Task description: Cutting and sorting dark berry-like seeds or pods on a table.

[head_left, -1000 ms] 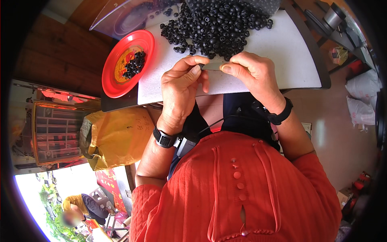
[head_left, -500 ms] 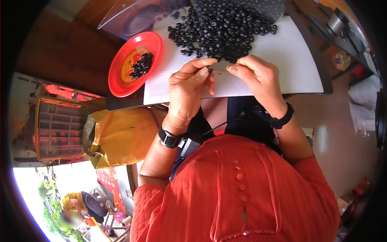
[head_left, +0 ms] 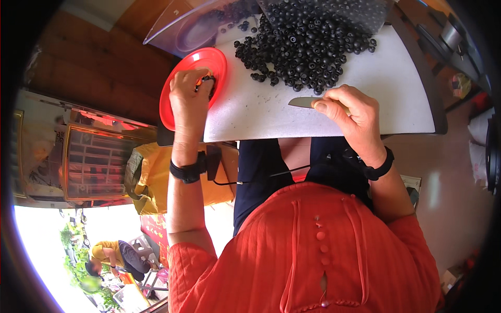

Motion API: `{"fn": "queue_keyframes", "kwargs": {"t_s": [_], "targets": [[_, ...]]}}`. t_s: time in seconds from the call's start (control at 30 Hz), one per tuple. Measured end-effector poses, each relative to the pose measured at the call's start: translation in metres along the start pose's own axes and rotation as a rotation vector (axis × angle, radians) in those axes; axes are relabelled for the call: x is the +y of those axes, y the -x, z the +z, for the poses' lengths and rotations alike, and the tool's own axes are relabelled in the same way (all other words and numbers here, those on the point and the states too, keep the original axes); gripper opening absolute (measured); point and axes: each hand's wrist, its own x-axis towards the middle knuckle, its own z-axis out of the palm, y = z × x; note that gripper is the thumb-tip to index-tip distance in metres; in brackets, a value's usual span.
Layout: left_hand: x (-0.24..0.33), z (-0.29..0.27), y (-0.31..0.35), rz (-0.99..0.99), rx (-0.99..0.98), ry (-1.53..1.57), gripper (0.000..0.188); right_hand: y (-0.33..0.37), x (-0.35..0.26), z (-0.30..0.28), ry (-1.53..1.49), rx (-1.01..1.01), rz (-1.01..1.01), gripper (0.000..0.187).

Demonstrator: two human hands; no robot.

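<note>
My left hand (head_left: 188, 101) is over the red plate (head_left: 168, 107) at the left, its fingers bent down toward the small black parts (head_left: 211, 83) lying in it. Thumb and forefinger look apart, with some of the plate's contents showing between them; the far fingertips are partly hidden. In my right hand (head_left: 357, 118) is a small knife (head_left: 301, 102), gripped between thumb and fingers with its blade pointing left above the white board (head_left: 250, 117). A large pile of round black parts with holes (head_left: 302, 47) lies just beyond the knife.
A clear plastic container (head_left: 185, 23) lies tipped at the far side, behind the plate and pile. Below the table's left side stands a yellow bag (head_left: 156, 177). Another person (head_left: 117, 255) bends over outside at the lower left. Metal equipment (head_left: 451, 34) stands at the far right.
My left hand has gone from beside my right hand, where it held a small black part, leftward to the red plate. The knife blade now shows clearly in my right hand.
</note>
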Motion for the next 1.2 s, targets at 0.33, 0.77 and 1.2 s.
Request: {"fn": "queue_keyframes", "kwargs": {"t_s": [0.33,0.77,1.2], "targets": [[0.049,0.066,0.011,0.170,-0.118,-0.060,0.020,0.000,0.003,0.004,0.002,0.029,-0.022,0.020],[0.053,0.063,0.014,0.062,-0.224,0.045,0.016,0.000,0.003,0.001,0.029,0.018,0.006,0.020],[0.060,0.050,0.039,0.253,-0.146,-0.111,0.015,0.001,0.001,0.003,0.026,0.025,0.019,0.020]]}}
